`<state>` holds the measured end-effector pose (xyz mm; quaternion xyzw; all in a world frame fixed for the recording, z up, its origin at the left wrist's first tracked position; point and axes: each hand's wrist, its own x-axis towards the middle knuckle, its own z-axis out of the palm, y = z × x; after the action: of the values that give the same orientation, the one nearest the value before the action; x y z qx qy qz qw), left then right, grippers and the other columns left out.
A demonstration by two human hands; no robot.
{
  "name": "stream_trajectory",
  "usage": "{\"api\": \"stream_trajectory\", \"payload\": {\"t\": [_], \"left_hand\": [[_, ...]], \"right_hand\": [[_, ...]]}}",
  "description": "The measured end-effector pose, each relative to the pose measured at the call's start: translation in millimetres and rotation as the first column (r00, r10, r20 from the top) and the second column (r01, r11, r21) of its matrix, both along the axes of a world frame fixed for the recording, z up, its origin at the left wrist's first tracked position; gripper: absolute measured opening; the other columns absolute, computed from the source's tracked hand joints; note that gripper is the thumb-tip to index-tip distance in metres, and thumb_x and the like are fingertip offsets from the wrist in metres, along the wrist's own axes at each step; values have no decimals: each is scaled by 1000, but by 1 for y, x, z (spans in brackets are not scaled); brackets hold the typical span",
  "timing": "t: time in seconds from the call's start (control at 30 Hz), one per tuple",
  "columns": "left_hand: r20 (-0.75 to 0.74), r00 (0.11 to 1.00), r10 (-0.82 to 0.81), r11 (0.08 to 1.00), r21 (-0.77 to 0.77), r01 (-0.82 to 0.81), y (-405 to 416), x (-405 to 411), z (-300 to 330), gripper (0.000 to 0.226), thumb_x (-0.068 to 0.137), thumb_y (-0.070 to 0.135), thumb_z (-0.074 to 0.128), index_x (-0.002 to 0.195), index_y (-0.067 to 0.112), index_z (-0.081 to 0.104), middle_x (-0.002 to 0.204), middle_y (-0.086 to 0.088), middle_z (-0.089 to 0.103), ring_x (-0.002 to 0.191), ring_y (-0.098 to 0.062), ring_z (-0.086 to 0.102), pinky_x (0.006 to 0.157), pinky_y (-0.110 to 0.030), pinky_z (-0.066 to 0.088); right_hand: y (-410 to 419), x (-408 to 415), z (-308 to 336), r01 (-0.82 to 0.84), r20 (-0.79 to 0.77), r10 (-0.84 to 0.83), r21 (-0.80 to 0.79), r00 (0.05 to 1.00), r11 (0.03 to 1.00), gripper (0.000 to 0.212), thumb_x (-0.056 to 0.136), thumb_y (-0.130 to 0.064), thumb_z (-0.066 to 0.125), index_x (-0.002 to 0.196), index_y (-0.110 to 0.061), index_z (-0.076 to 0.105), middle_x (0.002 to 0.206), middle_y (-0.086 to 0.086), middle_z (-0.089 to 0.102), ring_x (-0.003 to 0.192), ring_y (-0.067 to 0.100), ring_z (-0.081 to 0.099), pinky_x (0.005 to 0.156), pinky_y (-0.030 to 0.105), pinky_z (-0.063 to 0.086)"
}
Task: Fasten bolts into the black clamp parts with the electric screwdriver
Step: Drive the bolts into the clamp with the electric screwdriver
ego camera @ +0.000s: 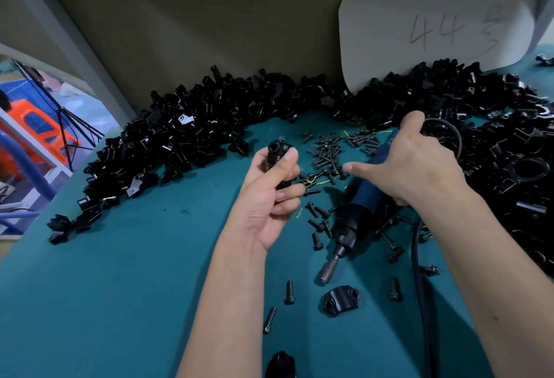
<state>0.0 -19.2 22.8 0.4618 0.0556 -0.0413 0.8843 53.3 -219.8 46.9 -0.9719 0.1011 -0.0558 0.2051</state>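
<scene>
Left hand gripped a black clamp part; right hand held the electric screwdriver, tip resting on the teal worktop among loose bolts.

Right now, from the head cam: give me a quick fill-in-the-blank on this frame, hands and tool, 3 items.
1. The left hand holds a black ____ part.
2. The right hand grips the blue body of the electric ____, its bit end pointing toward the person.
3. Loose bolts lie on the ____-coloured table cover, between the two hands.

Missing words: clamp; screwdriver; teal
</scene>
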Motion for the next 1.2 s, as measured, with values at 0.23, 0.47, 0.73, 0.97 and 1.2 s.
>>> {"api": "stream_trajectory", "payload": {"t": [0.23, 0.47, 0.73, 0.97, 1.2], "left_hand": [[-85, 993, 87, 991, 107, -78, -7, 3, 0, 54, 103, 49, 52, 118, 1, 70, 84, -4, 64, 59, -10, 48, 44, -17, 39], [-110, 987, -115, 978, -186, 93, 2, 2, -1, 44, 105, 37, 44, 119, -2, 59, 83, -10, 58, 61, -13, 44, 41, -17, 39], [-72, 996, -57, 995, -85, 51, 5, 2, -1, 34, 96, 33, 56, 114, 3, 56, 97, -18, 71, 59, -13, 50, 43, -17, 43], [80, 953, -291, 906, -298, 301, 8, -5, 2, 41, 102, 32, 31, 103, 3, 60, 67, 0, 45, 52, -8, 27, 36, -18, 23], [87, 950, -301, 854, -418, 309, 8, -7, 2, 37, 99, 30, 33, 104, 2, 57, 66, -1, 46, 51, -7, 26, 35, -16, 24]], "right_hand": [[-5, 3, -8, -18, 119, -11, 242, 993, 970, 87, 67, -39, 91, 117, -22, 22, 79, 1, 49, 60, 18, 52, 48, 28, 38], [-10, 5, -13, -45, 113, -18, 530, 993, 847, 62, 70, -35, 92, 113, -4, 61, 82, 0, 53, 83, 5, 53, 60, 33, 48], [-14, 6, -2, -85, 42, 109, 897, 993, 434, 29, 77, -24, 90, 96, -8, 76, 96, 7, 73, 84, 18, 62, 77, 31, 48], [-12, 4, 2, -226, 197, 136, 941, 971, 253, 38, 87, -20, 82, 120, -11, 64, 121, 13, 72, 112, 35, 70, 102, 54, 55], [8, -5, 4, -355, 354, 47, 935, 934, 2, 21, 102, -27, 66, 114, -15, 54, 86, 2, 68, 70, 22, 68, 66, 37, 59]]}}
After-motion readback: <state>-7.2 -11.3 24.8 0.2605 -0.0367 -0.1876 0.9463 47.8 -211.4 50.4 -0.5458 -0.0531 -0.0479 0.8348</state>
